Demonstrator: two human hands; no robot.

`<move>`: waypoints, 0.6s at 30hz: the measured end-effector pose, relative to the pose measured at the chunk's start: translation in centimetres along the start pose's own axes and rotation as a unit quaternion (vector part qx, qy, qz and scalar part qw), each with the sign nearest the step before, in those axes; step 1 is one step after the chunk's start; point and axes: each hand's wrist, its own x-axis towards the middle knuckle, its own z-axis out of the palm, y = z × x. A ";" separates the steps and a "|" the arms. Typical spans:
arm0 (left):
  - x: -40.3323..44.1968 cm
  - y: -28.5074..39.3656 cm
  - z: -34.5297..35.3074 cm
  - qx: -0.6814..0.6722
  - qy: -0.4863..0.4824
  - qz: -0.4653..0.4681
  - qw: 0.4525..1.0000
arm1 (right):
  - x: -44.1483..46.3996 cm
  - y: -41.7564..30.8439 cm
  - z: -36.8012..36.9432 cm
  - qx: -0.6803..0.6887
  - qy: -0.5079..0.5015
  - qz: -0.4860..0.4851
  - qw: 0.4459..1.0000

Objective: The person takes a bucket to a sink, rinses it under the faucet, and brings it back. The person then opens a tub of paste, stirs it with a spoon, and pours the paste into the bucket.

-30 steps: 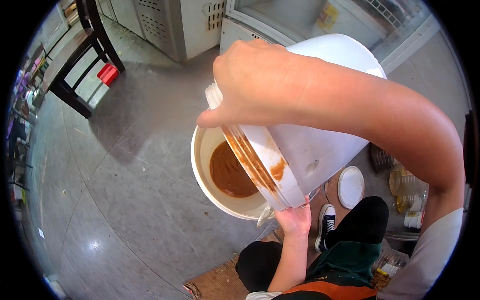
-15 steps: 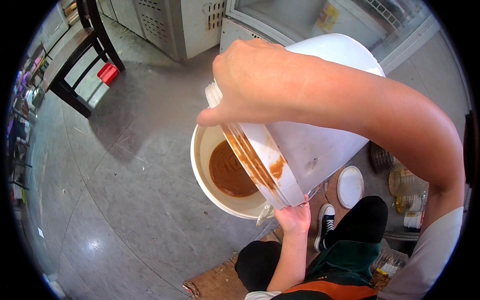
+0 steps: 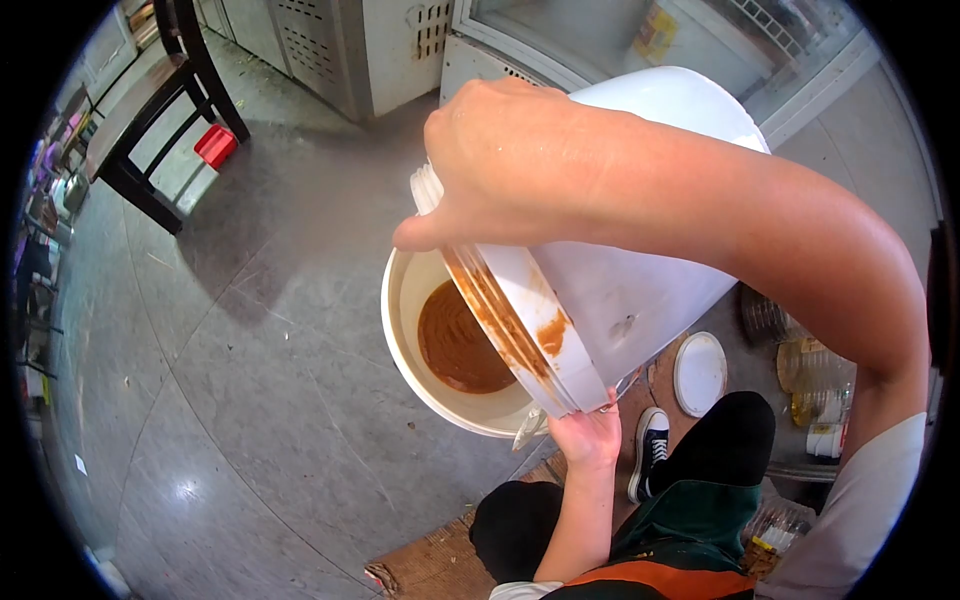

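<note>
A white plastic bucket (image 3: 650, 290) is tilted on its side, its mouth facing down and left over a second, cream-coloured bucket (image 3: 398, 365). Brown paste (image 3: 460, 345) lies in the lower bucket, and more of it smears the tilted one's ridged rim. My right hand (image 3: 490, 165) reaches across and grips that rim at its far side, thumb over the edge. At the near side my left hand (image 3: 588, 432) holds the same rim from below, its fingers partly hidden. A pale translucent strip (image 3: 530, 428) hangs beside it at the lower bucket's edge.
A round white lid (image 3: 700, 374) lies on the floor near my shoe (image 3: 650, 455). Plastic bottles (image 3: 820, 380) stand at the right. Flattened cardboard (image 3: 440, 555) lies below me. A dark chair (image 3: 140, 160), a red container (image 3: 215, 147) and a glass-fronted cabinet (image 3: 600, 40) are farther off.
</note>
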 end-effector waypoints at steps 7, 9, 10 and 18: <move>-0.2 0.0 0.8 0.011 0.045 0.004 0.999 | -0.1 0.0 0.1 0.010 -0.004 0.004 1.000; -0.1 0.1 1.1 0.021 0.065 0.008 0.998 | 0.1 -0.1 0.0 0.007 -0.007 0.006 1.000; -0.1 0.1 0.9 0.017 0.057 0.005 0.998 | 0.1 -0.1 0.0 0.006 -0.007 0.006 1.000; -0.1 0.1 1.0 0.022 0.071 0.007 0.997 | 0.2 -0.2 -0.1 0.012 -0.003 -0.001 1.000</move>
